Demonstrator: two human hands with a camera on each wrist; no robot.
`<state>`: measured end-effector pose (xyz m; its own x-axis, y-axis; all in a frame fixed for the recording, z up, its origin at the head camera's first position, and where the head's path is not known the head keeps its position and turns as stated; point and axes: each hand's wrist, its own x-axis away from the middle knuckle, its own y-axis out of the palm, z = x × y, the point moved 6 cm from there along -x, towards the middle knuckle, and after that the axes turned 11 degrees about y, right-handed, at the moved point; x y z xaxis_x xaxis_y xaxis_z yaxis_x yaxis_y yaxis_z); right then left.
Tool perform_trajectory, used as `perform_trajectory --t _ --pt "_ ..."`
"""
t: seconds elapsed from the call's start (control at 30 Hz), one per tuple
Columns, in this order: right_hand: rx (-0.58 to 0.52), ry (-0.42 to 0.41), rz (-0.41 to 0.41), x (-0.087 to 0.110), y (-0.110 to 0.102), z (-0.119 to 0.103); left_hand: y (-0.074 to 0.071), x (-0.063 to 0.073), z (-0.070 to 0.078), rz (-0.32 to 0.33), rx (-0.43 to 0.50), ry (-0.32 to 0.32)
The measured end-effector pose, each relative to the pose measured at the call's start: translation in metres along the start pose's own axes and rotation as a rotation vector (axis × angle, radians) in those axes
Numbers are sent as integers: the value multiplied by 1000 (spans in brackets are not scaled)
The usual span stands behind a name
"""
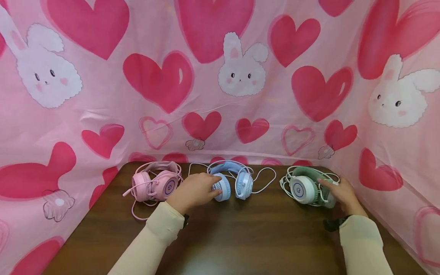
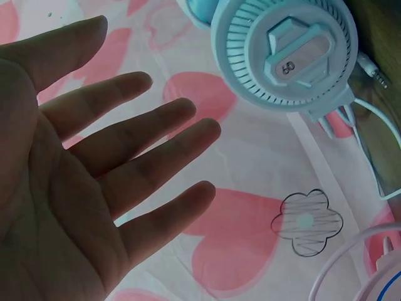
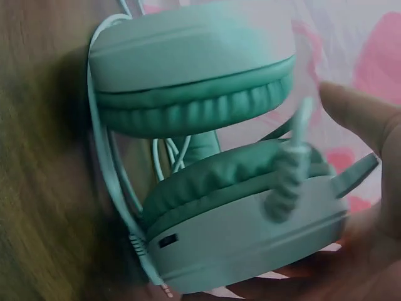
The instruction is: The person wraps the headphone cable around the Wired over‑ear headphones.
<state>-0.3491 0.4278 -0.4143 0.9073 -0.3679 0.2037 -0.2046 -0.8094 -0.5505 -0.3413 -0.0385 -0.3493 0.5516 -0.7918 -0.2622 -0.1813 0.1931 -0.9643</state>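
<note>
A light blue headset [image 1: 245, 185] stands mid-table with its ear cups side by side. My left hand [image 1: 196, 191] reaches to its left ear cup; in the left wrist view that hand [image 2: 81, 163] has its fingers spread, apart from the cup [image 2: 301, 53]. At the right, a green and white headset [image 1: 302, 189] stands with its cable looped around it. My right hand [image 1: 343, 194] holds its right ear cup, thumb on the near upper side. In the right wrist view the fingers pass behind the cup [image 3: 250, 232], partly hidden, and its microphone boom [image 3: 291, 175] looks blurred.
A pink headset [image 1: 154, 183] with a microphone boom stands at the table's left, close to my left forearm. The brown wooden table [image 1: 237, 236] meets a pink heart-and-rabbit cloth [image 1: 213, 103] at the back and sides. A loose white cable [image 1: 271, 179] curves beside the blue headset.
</note>
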Motion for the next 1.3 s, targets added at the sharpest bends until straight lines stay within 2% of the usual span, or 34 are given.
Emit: perform_trajectory --t 0.1,0.17,0.27,0.5,0.67,0.83,1.1,1.3 --pt "-35 14 -66 -3 8 6 -1 4 0 8 -16 -2" --pt "-42 21 -65 -4 8 8 -1 5 1 24 -21 8" --pt "-56 21 -15 -4 5 10 -2 3 2 44 -30 29" --pt "-73 15 187 -3 -5 10 -7 -2 9 76 -100 90" --pt "-98 -4 248 2 -11 0 -12 -2 20 92 -133 126" --pt "-93 -76 272 8 -11 -18 -14 2 32 119 -138 137" --pt "-129 -186 192 25 -6 -46 -16 1 39 147 -131 147" --pt "-89 -371 187 42 2 -74 -16 -4 39 175 -154 175"
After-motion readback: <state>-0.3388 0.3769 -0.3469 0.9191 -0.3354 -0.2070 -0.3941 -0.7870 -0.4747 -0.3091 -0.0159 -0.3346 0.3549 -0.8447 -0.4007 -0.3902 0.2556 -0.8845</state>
